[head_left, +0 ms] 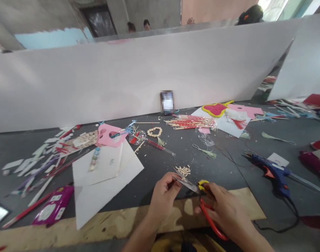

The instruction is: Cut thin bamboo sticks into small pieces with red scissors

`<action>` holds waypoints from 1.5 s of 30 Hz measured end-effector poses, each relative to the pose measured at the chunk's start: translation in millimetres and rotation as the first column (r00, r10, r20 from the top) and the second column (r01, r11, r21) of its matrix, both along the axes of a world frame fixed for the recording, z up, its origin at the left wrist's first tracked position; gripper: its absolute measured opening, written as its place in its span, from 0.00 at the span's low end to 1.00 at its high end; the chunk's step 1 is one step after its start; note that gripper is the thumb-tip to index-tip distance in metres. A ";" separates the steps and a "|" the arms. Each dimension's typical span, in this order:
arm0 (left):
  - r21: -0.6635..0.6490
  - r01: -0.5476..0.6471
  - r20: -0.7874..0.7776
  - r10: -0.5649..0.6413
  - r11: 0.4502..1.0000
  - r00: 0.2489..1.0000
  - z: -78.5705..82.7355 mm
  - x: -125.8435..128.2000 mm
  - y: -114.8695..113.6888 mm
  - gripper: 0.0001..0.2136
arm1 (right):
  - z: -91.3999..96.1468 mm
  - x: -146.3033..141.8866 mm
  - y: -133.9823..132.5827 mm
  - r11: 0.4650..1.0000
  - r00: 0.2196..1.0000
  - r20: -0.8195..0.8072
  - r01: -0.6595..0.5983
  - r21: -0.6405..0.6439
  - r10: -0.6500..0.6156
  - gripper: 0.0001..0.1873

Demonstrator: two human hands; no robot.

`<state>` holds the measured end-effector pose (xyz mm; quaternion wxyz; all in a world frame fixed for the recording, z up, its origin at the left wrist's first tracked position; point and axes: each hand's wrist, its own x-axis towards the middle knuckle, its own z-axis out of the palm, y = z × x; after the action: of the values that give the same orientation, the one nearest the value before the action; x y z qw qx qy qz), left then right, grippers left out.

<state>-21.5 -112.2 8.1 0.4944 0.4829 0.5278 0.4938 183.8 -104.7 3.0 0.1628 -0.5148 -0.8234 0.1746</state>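
My right hand (226,208) grips a pair of scissors (190,186) by its red and yellow handles. The blades stand apart and point left toward the fingertips of my left hand (163,196). Those fingertips are pinched together by the blades; whatever is between them is too small to make out. Just beyond the blades lies a small pile of short pale wooden pieces (184,170). Farther back, a heart-shaped ring of pale pieces (154,132) has a light green tassel at its lower side. Another pale green tassel (205,151) lies right of the pile.
A blue glue gun (275,173) with its cord lies at right. White sheets (107,196), a purple packet (54,206) and scattered strips are at left. Red-and-wood sticks (191,121) lie at the back, near a propped phone (167,102) against a white panel (109,80).
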 end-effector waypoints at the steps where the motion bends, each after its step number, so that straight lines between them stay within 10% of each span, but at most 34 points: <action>1: 0.007 0.001 -0.012 -0.001 1.000 1.000 0.4 0.4 -0.1 0.13 | 1.3 0.2 0.1 0.999 0.999 0.028 -0.021 0.026 0.021 0.15; 10: 0.058 0.008 -0.086 -0.003 0.998 0.996 -0.8 2.1 -2.4 0.11 | 11.6 -1.1 0.9 0.961 0.990 0.117 -0.110 0.252 0.083 0.10; 45: -0.014 -0.002 -0.029 0.002 1.000 1.000 5.5 12.0 -0.2 0.06 | 2.9 6.1 0.0 0.945 0.986 0.167 -0.053 0.324 -0.002 0.14</action>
<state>-9.5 -112.3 13.6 0.4895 0.4860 0.5387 0.4837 189.9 -104.7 5.8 0.1750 -0.4824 -0.8583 -0.0053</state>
